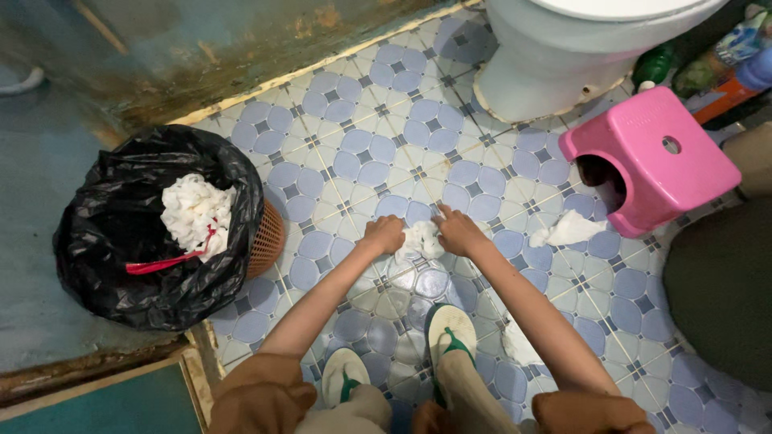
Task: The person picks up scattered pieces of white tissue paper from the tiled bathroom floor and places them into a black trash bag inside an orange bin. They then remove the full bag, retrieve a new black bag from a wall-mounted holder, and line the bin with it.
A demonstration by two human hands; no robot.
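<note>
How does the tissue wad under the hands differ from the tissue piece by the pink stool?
The tissue wad is bunched and pressed between the left hand and the right hand; the tissue piece lies flatter, untouched. The wad sits mid-floor, the piece beside the pink stool. Both are white, on the tiled floor.

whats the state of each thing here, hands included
left hand: closed on the white tissue wad
right hand: closed on the same wad
bin: upright, black liner open, white paper inside
pink stool: upright
loose tissue: lying on tiles

Home bathroom; toilet (587, 48), tiled floor (386, 120)
</note>
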